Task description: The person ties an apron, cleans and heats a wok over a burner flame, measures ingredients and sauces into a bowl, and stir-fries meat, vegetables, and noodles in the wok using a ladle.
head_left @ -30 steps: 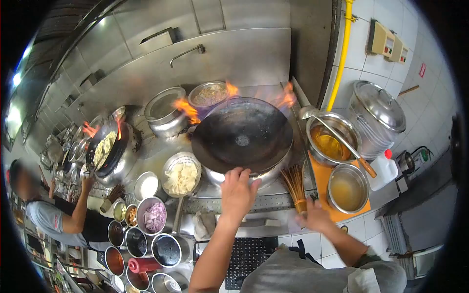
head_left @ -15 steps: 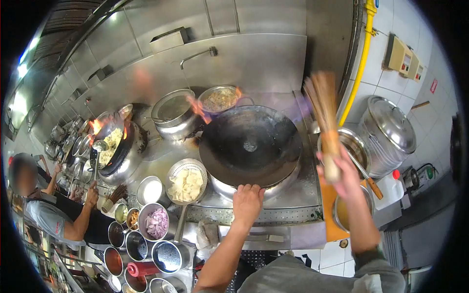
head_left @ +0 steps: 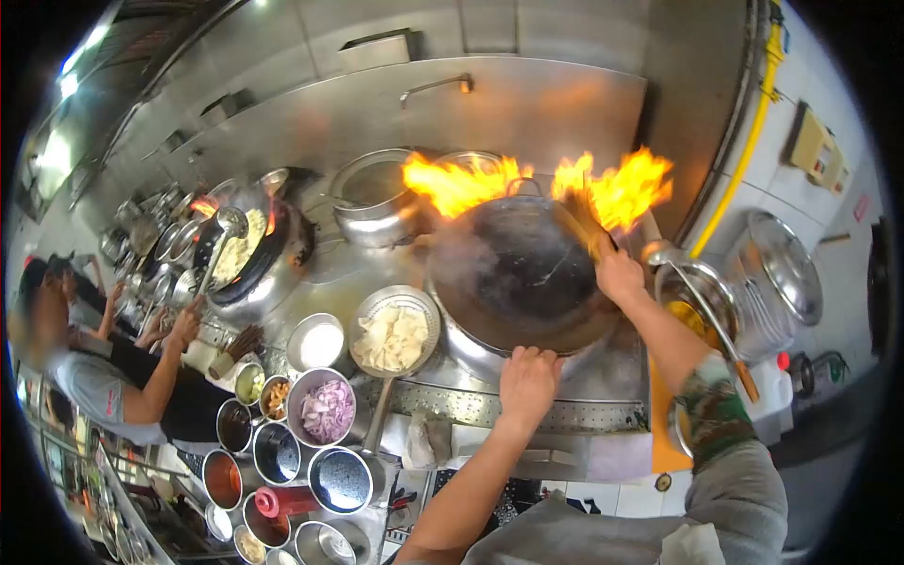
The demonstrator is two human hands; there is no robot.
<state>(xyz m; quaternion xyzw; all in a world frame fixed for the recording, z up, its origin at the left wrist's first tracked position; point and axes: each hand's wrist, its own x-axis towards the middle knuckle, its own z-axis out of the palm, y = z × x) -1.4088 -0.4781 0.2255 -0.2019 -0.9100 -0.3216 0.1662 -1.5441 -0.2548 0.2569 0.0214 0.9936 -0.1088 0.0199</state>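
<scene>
In the head view a large dark wok [head_left: 513, 282] sits on the burner, with steam rising off its left side. My left hand [head_left: 528, 381] is closed over its near rim, the fingertips hooked on the edge. A bamboo wok brush [head_left: 586, 224] is in my right hand [head_left: 620, 271], which is closed round its handle. The bristle end reaches over the wok's right side, partly lost against the flames. Tall orange flames [head_left: 617, 193] rise behind the wok on both sides.
Left of the wok are a perforated strainer [head_left: 421, 314] with pale flat pieces, a bowl of sliced onion [head_left: 350, 395] and several seasoning pots. Behind stands a steel pot [head_left: 372, 226]. A ladle [head_left: 711, 325] lies at right. A co-worker [head_left: 113, 377] cooks at another wok [head_left: 292, 254].
My right hand has brought the brush down and left from upright beside the wok into it. The flames have grown much larger and steam has appeared. My left hand stays on the rim.
</scene>
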